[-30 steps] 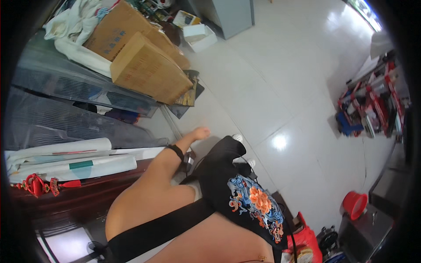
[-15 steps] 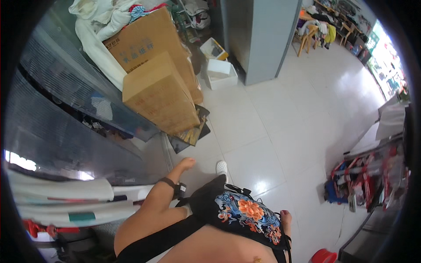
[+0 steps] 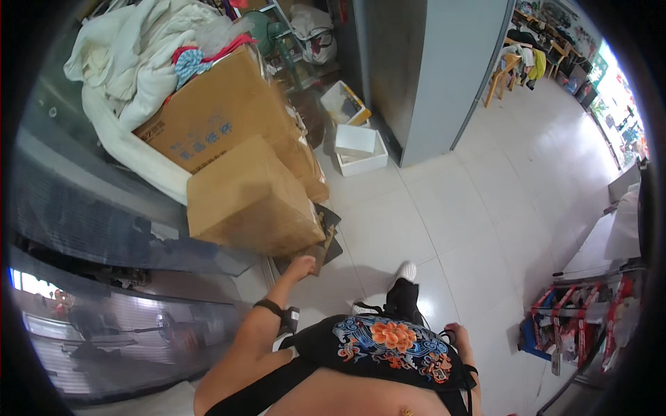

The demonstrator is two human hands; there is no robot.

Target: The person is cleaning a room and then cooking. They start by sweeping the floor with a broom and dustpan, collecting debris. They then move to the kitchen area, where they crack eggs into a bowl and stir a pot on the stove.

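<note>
My left hand [image 3: 302, 267] hangs in front of the small cardboard box [image 3: 253, 197], its fingers curled in with nothing seen in them. A dark band with a small black device circles that forearm. On the other side, my right hand [image 3: 456, 334] is curled beside the black cloth piece [image 3: 374, 333] at my waist, which has straps and orange and blue flower embroidery. Something dark shows at its fingers, too small to name. Below, my white shoe [image 3: 404, 270] is on the tiled floor.
Behind the small box leans a larger cardboard box [image 3: 222, 114] topped with white cloth [image 3: 132, 55]. White foam boxes [image 3: 361, 163] stand by a grey cabinet [image 3: 444, 76]. Glossy panels [image 3: 132, 333] line the left. A rack of red-edged packages [image 3: 576, 319] is at the right.
The view has shifted, bringing the boxes lower in the picture. One leg has swung forward. My left hand now overlaps the area under the small box, and my right hand shows more fully.
</note>
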